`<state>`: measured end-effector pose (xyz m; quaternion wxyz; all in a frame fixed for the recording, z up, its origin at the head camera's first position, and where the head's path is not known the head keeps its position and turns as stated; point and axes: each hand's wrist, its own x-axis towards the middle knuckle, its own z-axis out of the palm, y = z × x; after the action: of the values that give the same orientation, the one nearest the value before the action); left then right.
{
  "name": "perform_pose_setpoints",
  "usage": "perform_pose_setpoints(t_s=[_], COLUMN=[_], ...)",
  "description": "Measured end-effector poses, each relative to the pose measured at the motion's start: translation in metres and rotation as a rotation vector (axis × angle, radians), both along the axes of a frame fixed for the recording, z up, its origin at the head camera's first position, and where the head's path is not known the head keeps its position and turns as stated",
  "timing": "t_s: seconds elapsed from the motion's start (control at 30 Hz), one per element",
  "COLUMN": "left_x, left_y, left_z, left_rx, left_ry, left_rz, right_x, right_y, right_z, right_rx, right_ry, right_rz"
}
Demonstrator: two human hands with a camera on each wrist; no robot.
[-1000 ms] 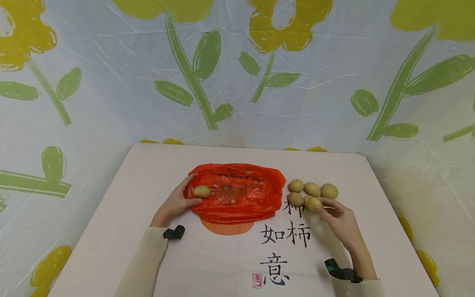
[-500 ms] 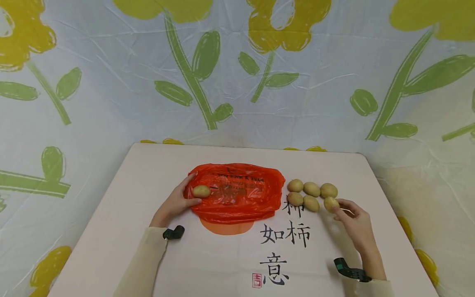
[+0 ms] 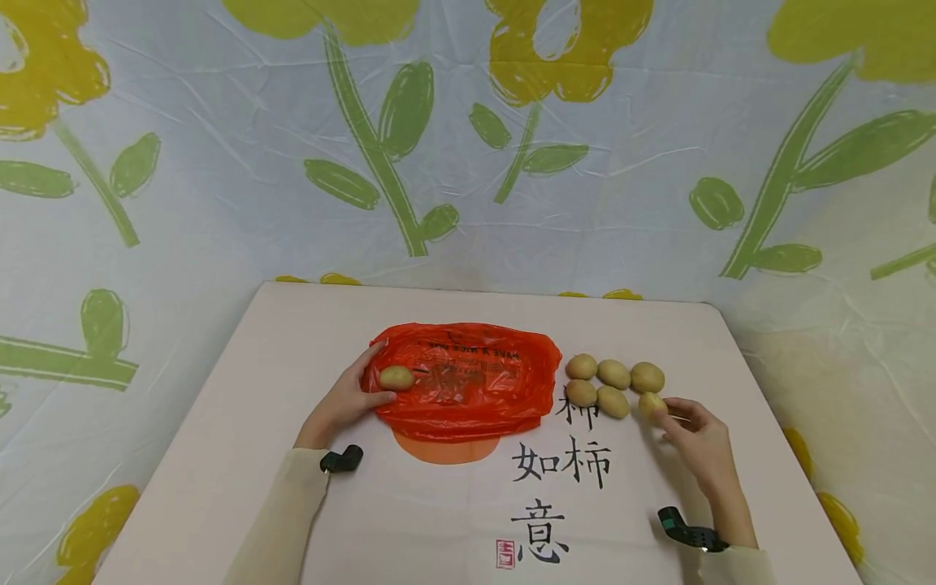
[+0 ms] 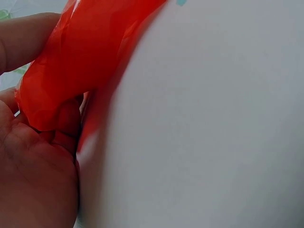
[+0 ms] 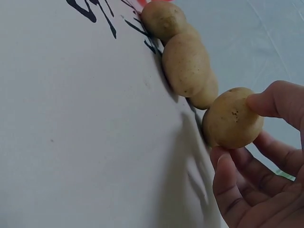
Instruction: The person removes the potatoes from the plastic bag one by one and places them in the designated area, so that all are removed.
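In the head view, my left hand (image 3: 349, 402) grips the left edge of a red plastic bag (image 3: 504, 398) lying on the table. The left wrist view shows my thumb and fingers holding the bag's red film (image 4: 90, 52). One potato (image 3: 397, 377) lies at the bag's left side, by my left fingers. My right hand (image 3: 700, 443) pinches another potato (image 5: 232, 118) between thumb and fingertips, at the right end of the front row. Several potatoes sit in two rows right of the bag, among them a front-row potato (image 3: 613, 401) and a back-row potato (image 3: 647, 377).
The pale table (image 3: 409, 528) bears black written characters (image 3: 541, 532), a red seal mark (image 3: 505, 554) and an orange printed shape (image 3: 446, 451) partly under the bag. Behind the table hangs a flower-printed sheet (image 3: 621, 211).
My right hand has moved right with its potato, away from the front-row potato it was beside, and has stayed there since half a second ago. My left hand keeps its place on the bag.
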<state>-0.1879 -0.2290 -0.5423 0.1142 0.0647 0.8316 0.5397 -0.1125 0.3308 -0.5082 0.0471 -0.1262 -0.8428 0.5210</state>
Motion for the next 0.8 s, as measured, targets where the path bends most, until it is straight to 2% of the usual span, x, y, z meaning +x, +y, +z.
perform_pose_setpoints(t_s=[0.37, 0.6, 0.8], left_x=[-0.0009, -0.0013, 0.0000], left_y=[-0.0015, -0.0003, -0.0008], left_z=[-0.0035, -0.0037, -0.0020], left_rx=[-0.001, 0.000, -0.004], left_ry=[0.009, 0.011, 0.007], left_rz=[-0.001, 0.004, 0.003], right_x=[-0.0072, -0.0089, -0.0085], right_y=[-0.0018, -0.0042, -0.0044], right_z=[-0.0032, -0.0055, -0.0048], right_rx=[0.056, 0.140, 0.140], right_ry=[-0.019, -0.066, -0.059], right_rz=[0.031, 0.050, 0.082])
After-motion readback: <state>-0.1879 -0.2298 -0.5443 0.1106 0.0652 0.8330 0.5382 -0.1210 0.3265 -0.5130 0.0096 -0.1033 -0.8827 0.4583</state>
